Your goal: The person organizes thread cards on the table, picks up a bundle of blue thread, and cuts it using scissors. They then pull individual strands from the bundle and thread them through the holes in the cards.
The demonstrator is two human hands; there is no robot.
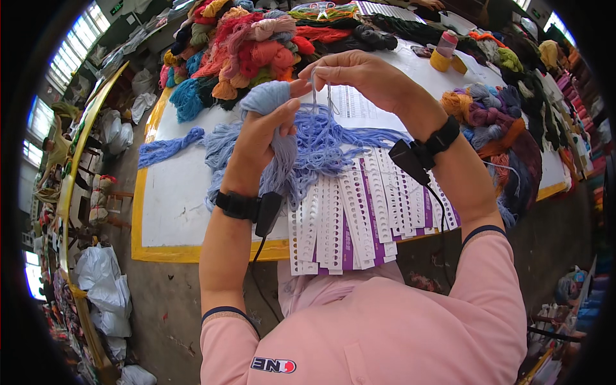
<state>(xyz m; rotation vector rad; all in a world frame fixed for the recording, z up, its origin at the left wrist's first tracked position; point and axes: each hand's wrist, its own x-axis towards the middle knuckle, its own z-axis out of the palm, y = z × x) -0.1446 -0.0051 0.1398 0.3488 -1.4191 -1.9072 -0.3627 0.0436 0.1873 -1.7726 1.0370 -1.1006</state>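
Observation:
Light blue yarn (266, 97) is wrapped round the fingers of my left hand (260, 131), and its loose strands drop past the palm. To the right, my right hand (353, 74) pinches a few thin strands of the yarn between thumb and fingers, close to the left fingertips. Below both hands lies a loose heap of blue yarn (321, 144) on the white table. A paler grey-blue bunch (221, 151) spreads beside my left wrist. Perforated white cards (330, 224), some with purple strips, fan out at the table's front edge, beneath the yarn.
A large pile of coloured skeins (256, 48) stands at the back left. More skeins (481, 109) lie at the right. A pink-and-yellow cone (443, 51) and white-handled scissors (322, 9) are at the back. The white table (173, 218) has a yellow edge. White bags (102, 282) sit on the left.

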